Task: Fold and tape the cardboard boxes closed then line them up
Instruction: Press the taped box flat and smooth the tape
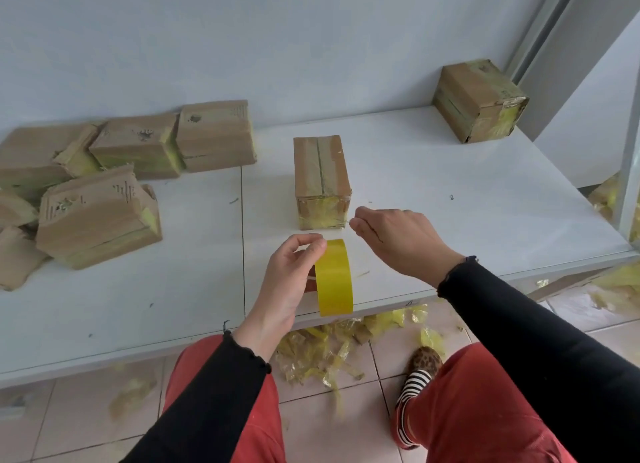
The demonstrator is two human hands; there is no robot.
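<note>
A closed cardboard box point(321, 175) stands on the white table point(450, 199) in the middle, with yellow tape over its near end. Just in front of it my left hand point(291, 279) holds a yellow tape roll point(334, 279) upright, thumb and fingers at the roll's top. My right hand point(398, 241) hovers to the right of the roll and near the box's front corner, fingers pinched; a thin tape end may be between them, but I cannot tell. Another taped box point(479, 99) sits at the far right by the wall.
Several worn cardboard boxes point(100, 217) lie in a loose heap at the left of the table. Torn yellow tape scraps point(332, 352) litter the tiled floor below the table edge. My knees and one foot in a slipper point(420, 369) are under the front edge.
</note>
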